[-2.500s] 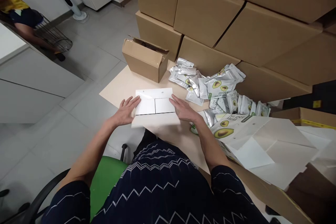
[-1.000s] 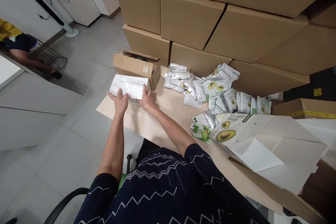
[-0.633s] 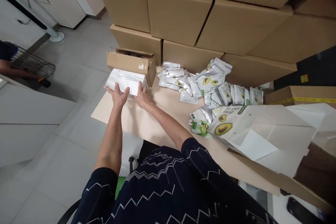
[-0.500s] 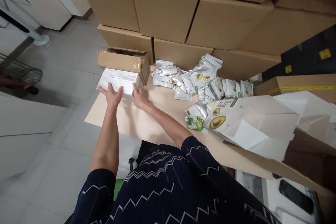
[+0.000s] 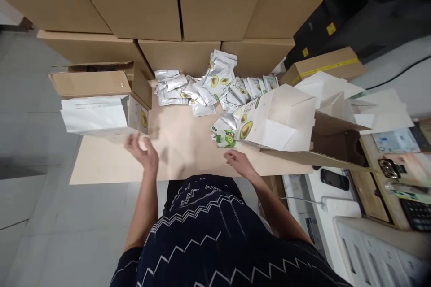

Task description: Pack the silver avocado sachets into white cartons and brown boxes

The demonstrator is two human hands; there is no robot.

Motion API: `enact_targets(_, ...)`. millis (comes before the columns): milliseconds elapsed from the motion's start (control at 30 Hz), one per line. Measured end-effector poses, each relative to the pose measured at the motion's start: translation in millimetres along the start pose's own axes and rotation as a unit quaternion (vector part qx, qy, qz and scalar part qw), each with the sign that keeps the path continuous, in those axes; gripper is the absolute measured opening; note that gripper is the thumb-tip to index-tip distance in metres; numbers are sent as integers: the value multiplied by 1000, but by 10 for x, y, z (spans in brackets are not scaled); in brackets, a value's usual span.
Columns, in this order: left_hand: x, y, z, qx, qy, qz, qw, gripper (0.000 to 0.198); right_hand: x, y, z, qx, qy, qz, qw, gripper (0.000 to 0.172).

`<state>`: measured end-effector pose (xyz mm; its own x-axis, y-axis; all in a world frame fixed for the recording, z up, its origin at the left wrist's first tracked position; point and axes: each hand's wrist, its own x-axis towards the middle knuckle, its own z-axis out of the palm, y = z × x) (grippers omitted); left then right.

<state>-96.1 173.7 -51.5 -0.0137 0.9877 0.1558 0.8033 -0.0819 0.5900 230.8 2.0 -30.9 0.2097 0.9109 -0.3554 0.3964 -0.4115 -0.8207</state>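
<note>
A white carton (image 5: 97, 116) with an avocado picture on its end lies at the table's left edge, against an open brown box (image 5: 101, 81). My left hand (image 5: 141, 150) hovers just in front of the carton, fingers loosely spread, holding nothing. My right hand (image 5: 237, 161) is over the table's front edge, fingers open and empty, close to a small green sachet (image 5: 225, 139) and a stack of flat white cartons (image 5: 279, 119) printed with avocados.
Several silver avocado sachets (image 5: 215, 83) are heaped at the back of the tan table (image 5: 182, 148). Stacked brown boxes (image 5: 188, 4) wall off the far side. To the right are loose white sheets (image 5: 370, 107), a phone (image 5: 333, 179) and a keyboard (image 5: 417, 213).
Both hands have let go of the white carton, now left beside the brown box. My right hand has swung right toward the sachets. My head has turned right.
</note>
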Motion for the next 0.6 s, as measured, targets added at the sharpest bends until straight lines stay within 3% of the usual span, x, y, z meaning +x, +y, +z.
enact_targets(33, -149, 173, 126, -6, 22, 19, 1000, 50, -103, 39, -146, 9, 85, 5, 996, 26)
enact_targets(133, -476, 646, 449, -47, -106, 169, 979, 35, -383, -11, -567, -66, 318, -70, 943, 31)
enact_targets(200, -593, 883, 585, -70, -186, 249, 948, 32, -492, -128, -853, -155, 384, -122, 902, 28)
enact_targets(267, -661, 1067, 668, -96, -229, 305, 919, 32, -490, -252, -1120, -220, 383, -129, 888, 39)
enact_targets(333, -716, 1221, 718, -122, -254, 341, 897, 33, -365, -347, -1332, -272, 339, -103, 895, 56)
enact_targets(433, -815, 1400, 755, -137, -296, 368, 871, 32, -66, -447, -1505, -351, 235, 12, 906, 70)
enact_targets(533, -928, 1469, 757, -140, -342, 333, 868, 31, 97, -568, -1539, -427, 149, 117, 884, 57)
enact_targets(600, -999, 1452, 744, -155, -383, 258, 873, 33, 41, -677, -1529, -462, 142, 92, 871, 35)
